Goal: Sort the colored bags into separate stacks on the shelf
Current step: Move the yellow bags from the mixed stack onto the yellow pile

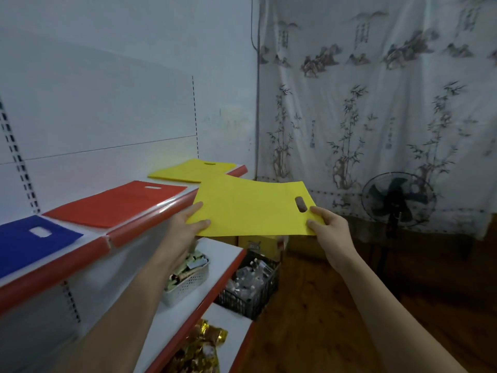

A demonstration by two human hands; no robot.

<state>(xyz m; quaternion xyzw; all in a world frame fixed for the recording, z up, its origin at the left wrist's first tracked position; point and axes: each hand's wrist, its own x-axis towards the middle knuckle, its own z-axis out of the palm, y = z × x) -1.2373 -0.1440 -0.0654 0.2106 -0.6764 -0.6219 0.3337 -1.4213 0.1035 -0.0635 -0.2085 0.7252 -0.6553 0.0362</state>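
Note:
A flat yellow bag (250,208) with a cut-out handle hangs in the air just off the top shelf's right end. My left hand (185,224) pinches its near left corner and my right hand (326,227) pinches its near right corner. On the top shelf (139,224) lie three separate bags: a blue bag (29,240) at the left, a red bag (115,203) in the middle and another yellow bag (191,170) at the far right end. The held bag's far edge overlaps the view of the shelf's yellow bag.
Below the top shelf, a white basket (188,284) of small packets sits on the second shelf. A black crate (250,289) of bottles stands on the floor, with gold-wrapped goods (199,348) on the lowest shelf. A standing fan (398,203) is at the right before a printed curtain.

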